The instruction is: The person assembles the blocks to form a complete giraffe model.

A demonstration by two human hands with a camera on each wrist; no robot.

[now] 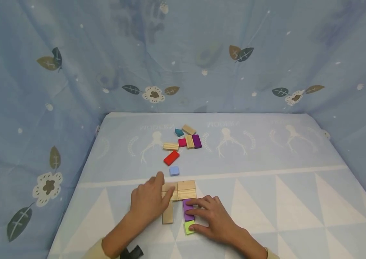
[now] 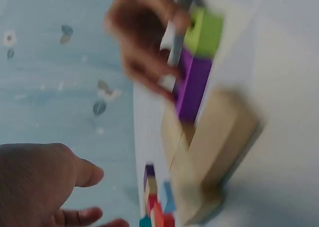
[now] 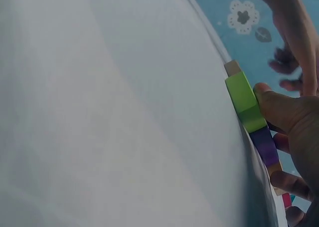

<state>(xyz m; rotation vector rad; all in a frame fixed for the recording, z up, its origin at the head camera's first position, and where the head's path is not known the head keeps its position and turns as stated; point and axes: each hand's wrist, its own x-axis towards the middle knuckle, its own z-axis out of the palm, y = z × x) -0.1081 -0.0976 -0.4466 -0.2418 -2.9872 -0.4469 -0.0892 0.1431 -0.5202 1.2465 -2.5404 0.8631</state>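
My right hand (image 1: 213,219) touches two blocks in a row: its thumb rests on the lime-green block (image 1: 188,227), its fingers on the purple block (image 1: 187,210). In the right wrist view the thumb lies against the green block (image 3: 244,100) from the side. Over the plain wooden blocks (image 1: 186,189) at the head of the row hovers my left hand (image 1: 149,198), fingers loosely spread and partly covering them. A wooden block (image 1: 168,214) lies parallel to the purple one, with a gap between. The left wrist view shows the left hand (image 2: 40,182) holding nothing.
Farther back lie a light blue block (image 1: 174,171), a red block (image 1: 171,158), a teal block (image 1: 179,132), a dark purple block (image 1: 197,141) and several wooden ones. A black object (image 1: 134,253) sits by the left forearm. Blue patterned curtains (image 1: 183,57) surround the table (image 1: 254,151).
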